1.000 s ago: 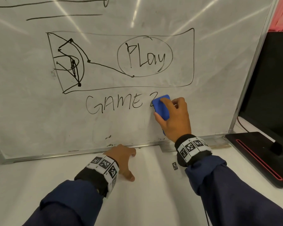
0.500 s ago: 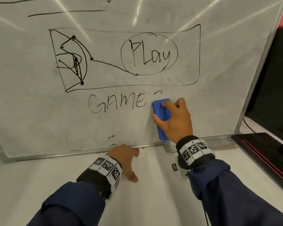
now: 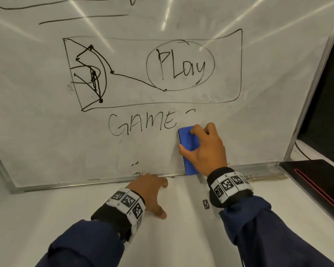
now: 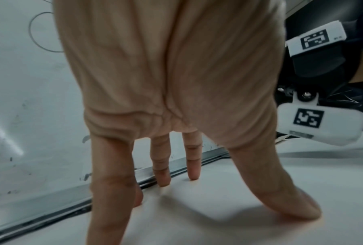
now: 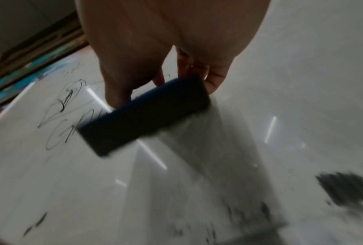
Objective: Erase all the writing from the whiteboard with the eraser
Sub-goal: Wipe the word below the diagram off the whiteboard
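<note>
A whiteboard [image 3: 37,132] stands upright on a white table. It carries black writing: the word GAME [image 3: 142,125], a circled "Play" [image 3: 180,65], a scribbled sketch [image 3: 89,76] inside a drawn box, and lines at the top. Only a small arc is left of a mark right of GAME. My right hand [image 3: 204,149] grips a blue eraser [image 3: 188,140] and holds it flat against the board, low and right of GAME; the eraser [image 5: 142,114] looks dark in the right wrist view. My left hand [image 3: 150,191] rests with spread fingers [image 4: 194,165] on the table by the board's lower frame.
A black device with a red line [image 3: 316,182] lies on the table at the right, below a dark screen [image 3: 328,97]. The board's metal lower frame [image 3: 85,183] runs along the table. Ink specks [image 3: 135,163] sit near the bottom edge. A small tag [image 3: 206,204] lies on the table.
My right hand has wiped the eraser downward over the mark right of GAME, leaving only its top arc. The left hand has stayed on the table.
</note>
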